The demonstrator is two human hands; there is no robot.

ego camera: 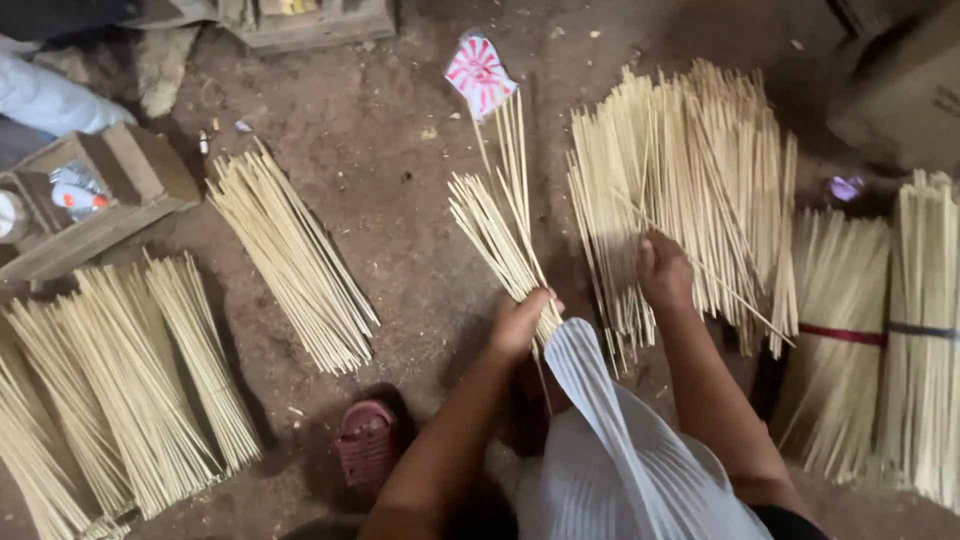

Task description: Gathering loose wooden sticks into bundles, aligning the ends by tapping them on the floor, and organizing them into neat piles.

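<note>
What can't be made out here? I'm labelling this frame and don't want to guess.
Head view only:
- Right hand: its fingers are buried in the big stick pile, so its grip is unclear.
- Left hand: fingers wrap a stick bunch; the bunch's lower end is hidden behind the hand.
- Tied bundles: cut off by the right edge.
- Box: contents too small and cut off at the left.

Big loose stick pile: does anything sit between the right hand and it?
Nothing visible does. The right hand already rests on the lower left part of the big loose pile of thin bamboo sticks, fingers among the sticks. The left hand is apart, gripping its own small stick bundle.
</note>
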